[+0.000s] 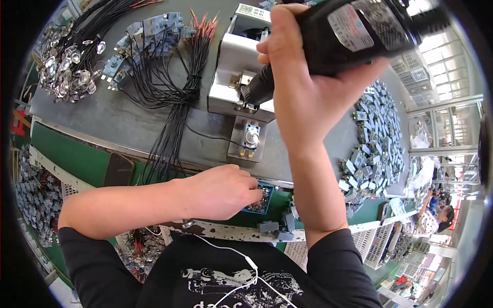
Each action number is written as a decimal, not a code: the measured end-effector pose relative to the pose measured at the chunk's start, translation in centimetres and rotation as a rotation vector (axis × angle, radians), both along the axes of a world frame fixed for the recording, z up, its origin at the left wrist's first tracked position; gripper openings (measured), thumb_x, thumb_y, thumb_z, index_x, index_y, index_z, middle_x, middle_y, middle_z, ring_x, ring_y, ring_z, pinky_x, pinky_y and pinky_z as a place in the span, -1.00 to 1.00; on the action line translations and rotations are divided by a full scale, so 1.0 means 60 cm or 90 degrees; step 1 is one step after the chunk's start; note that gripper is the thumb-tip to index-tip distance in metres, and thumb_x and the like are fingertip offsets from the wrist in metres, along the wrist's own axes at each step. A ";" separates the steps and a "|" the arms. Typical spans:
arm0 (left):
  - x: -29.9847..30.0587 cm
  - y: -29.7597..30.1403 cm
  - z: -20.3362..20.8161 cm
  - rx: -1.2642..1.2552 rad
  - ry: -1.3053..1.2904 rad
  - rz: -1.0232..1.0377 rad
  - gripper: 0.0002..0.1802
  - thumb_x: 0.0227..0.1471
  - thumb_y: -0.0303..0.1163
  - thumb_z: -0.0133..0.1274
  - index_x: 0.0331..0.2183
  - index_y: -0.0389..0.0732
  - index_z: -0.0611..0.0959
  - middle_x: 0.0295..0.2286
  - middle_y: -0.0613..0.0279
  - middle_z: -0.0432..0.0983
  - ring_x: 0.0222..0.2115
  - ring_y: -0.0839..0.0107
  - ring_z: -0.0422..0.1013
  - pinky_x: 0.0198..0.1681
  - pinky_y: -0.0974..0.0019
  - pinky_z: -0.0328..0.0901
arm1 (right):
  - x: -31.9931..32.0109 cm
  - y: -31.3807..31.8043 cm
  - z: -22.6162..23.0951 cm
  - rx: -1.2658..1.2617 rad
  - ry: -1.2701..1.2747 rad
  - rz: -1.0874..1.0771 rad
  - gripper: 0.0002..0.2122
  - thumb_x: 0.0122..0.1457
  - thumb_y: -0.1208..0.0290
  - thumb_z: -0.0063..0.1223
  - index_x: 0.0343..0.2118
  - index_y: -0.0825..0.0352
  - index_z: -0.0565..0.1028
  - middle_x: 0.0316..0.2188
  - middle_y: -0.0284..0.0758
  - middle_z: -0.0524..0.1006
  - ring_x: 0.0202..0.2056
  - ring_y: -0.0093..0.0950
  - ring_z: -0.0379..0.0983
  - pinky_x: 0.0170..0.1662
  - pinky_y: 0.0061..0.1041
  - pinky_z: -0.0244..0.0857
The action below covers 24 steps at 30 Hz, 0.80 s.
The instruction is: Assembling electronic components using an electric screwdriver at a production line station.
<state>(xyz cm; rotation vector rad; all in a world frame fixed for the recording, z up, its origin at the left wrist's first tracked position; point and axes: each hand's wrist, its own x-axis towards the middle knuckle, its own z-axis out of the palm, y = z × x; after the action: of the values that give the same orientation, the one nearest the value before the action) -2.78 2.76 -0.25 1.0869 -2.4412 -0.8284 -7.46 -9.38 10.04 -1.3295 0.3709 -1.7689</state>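
My right hand [313, 97] is wrapped round a thick black electric screwdriver [321, 38]. The tool's narrow end points down and left, at the front of a white box-shaped screw feeder [226, 66]. My left hand [226, 192] reaches across to a small blue tray [269, 191] of tiny metal parts; its fingers are curled together at the tray's edge, and whatever they pinch is hidden. Between the hands, a grey switch block with a round silver disc [251, 136] sits on a metal fixture [240, 152]. A black wire runs from it to the left.
Bundled black wires [177, 102] lie left of the feeder, beside grey-blue blocks [159, 28] and silver discs [69, 72]. Many grey blocks [377, 138] are heaped on the right. A few loose blocks [277, 227] lie by the bench's near edge. Another person [436, 218] is at far right.
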 end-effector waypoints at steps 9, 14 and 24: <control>0.036 -0.013 0.047 -0.131 0.044 0.237 -0.83 -0.06 -0.49 0.24 -0.33 -0.13 0.66 -0.39 0.19 0.60 -0.30 0.17 0.52 -0.15 0.11 0.36 | -0.017 -0.012 -0.002 -0.015 0.127 0.021 -0.45 0.16 0.70 0.24 0.15 0.40 0.21 -0.27 -0.30 0.55 -0.29 -0.59 0.53 -0.26 -0.61 0.45; 0.053 -0.036 0.043 -0.218 0.044 0.350 -0.90 -0.02 -0.43 0.24 -0.39 -0.13 0.64 -0.43 0.32 0.55 -0.31 0.26 0.47 -0.20 0.18 0.29 | -0.052 0.014 0.000 -0.016 0.141 0.012 -0.63 0.21 0.65 0.21 0.02 0.42 0.33 -0.38 -0.29 0.55 -0.41 -0.57 0.53 -0.34 -0.59 0.43; 0.040 -0.043 -0.004 -0.175 0.020 0.322 -0.80 -0.05 -0.44 0.31 -0.40 -0.16 0.56 -0.36 0.26 0.48 -0.25 0.24 0.45 -0.19 0.16 0.27 | -0.156 0.015 0.014 -0.061 0.266 0.072 -0.92 0.30 0.52 0.13 -0.29 0.43 0.50 -0.55 -0.25 0.55 -0.59 -0.48 0.52 -0.46 -0.51 0.39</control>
<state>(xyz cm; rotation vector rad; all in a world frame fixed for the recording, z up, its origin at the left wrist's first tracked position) -0.39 0.19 -0.51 1.4679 -2.0303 -0.3345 -16.81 -8.46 10.90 -1.7570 0.4326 -1.4255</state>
